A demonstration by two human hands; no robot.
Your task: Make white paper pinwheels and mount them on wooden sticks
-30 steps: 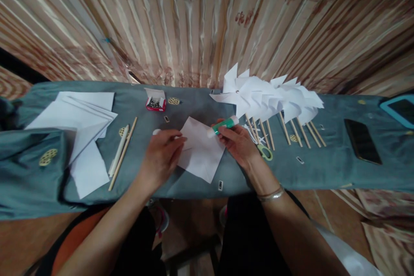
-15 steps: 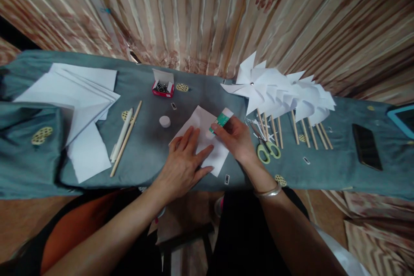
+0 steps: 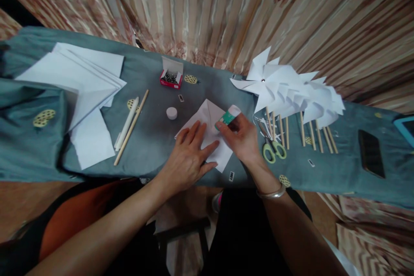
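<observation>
A white sheet of paper [image 3: 223,155] lies turned cornerwise on the cloth in front of me. My left hand [image 3: 190,155] rests on its left part with the fingers spread. In my right hand [image 3: 241,136] is a green and white glue stick [image 3: 228,116], gripped at a slant, its lower end at the paper. Whether its tip touches the sheet I cannot tell. A round white cap [image 3: 171,113] sits just left of the paper. Scissors with light green handles [image 3: 274,152] lie to the right of my right hand, near some thin paper scraps.
Several white paper pinwheels [image 3: 284,88] on wooden sticks lie at the right, beside a dark phone [image 3: 371,153]. An open red box [image 3: 170,78] of small metal pieces stands at the back. Leftward are a wooden stick [image 3: 131,128], a white pen [image 3: 127,123] and stacked paper sheets [image 3: 93,138].
The glue stick in my right hand has shifted slightly over the paper. My left hand stays on the sheet. The whole view has moved a little.
</observation>
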